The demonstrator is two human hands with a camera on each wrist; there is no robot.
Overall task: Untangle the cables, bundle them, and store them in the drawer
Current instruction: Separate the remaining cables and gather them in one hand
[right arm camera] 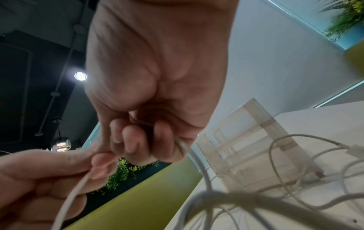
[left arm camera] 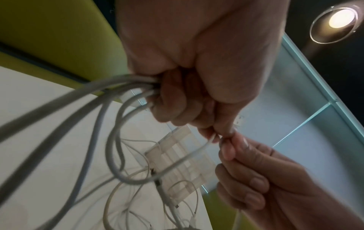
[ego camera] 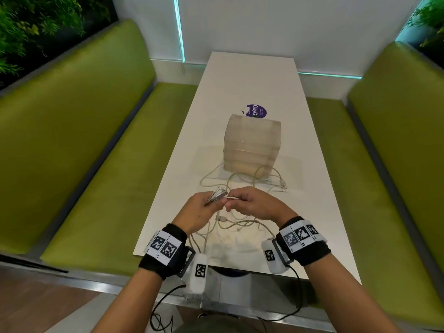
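Over the table [ego camera: 252,92], both hands [ego camera: 230,205] gripping tangled cables [ego camera: 240,222]

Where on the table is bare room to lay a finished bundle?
Bare: the table beyond the purple sticker, up to the wall, and strips along both long edges beside the drawer unit. Crowded: from the drawer unit's front to the near edge, loose cables lie under both hands.

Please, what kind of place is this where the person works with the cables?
Probably a booth in a café or an office lounge: green padded benches flank a narrow white table, with plant walls behind them. Both hands hold cables in front of a drawer box.
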